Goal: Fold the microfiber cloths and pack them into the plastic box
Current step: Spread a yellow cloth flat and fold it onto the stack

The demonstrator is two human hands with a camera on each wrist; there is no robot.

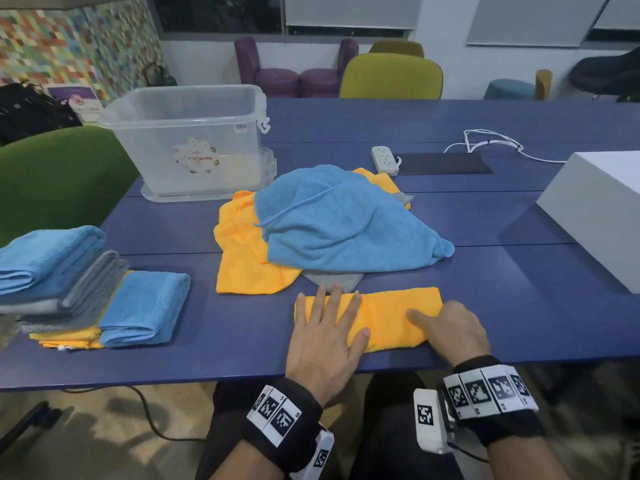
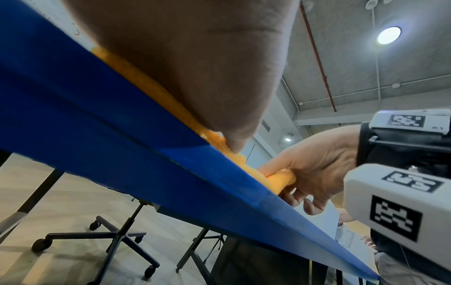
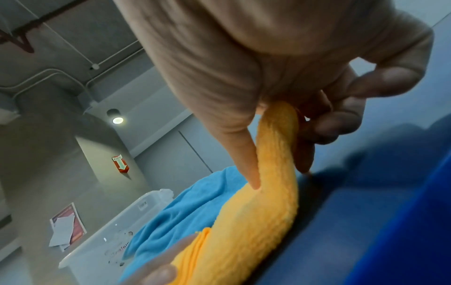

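Fingers (image 1: 325, 306) of the left hand (image 1: 323, 344) lie flat on the orange cloth (image 1: 394, 317).

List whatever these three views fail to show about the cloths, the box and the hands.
- Left hand palm contact: head view shows only its back; the left wrist view is mostly filled by the palm.
- Orange cloth right end: the right hand covers it in the head view.
- Plastic box contents: its walls are cloudy.
- Box label: too blurred to read fully.
- Folded stack: cut off by the left edge, so no count.
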